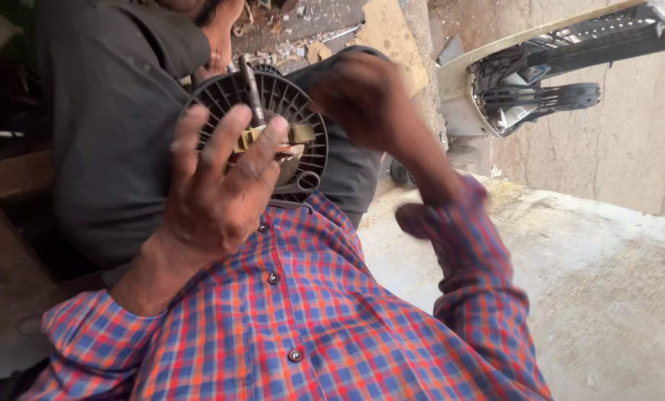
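Two hands working, we are wearing checked shirt (pixel 302 319). Left hand (pixel 217 189) pressing spread fingers against round black fan housing (pixel 302 119), clamped on its face, holding it up before chest. Right hand (pixel 366 100) blurring beside housing, fingers curled; we cannot tell if gripping anything. Metal shaft (pixel 252 93) sticking out at centre, yellowish bits around it; housing looking partly stripped. Beyond, another person's grey trousers (pixel 109 126), concrete floor (pixel 607 282), car bumper piece (pixel 562 67).

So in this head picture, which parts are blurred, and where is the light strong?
Head view: the right hand is smeared by motion blur; the left hand and the round black fan are sharper. Daylight is strong on the concrete floor; the left edge lies in dark shadow.
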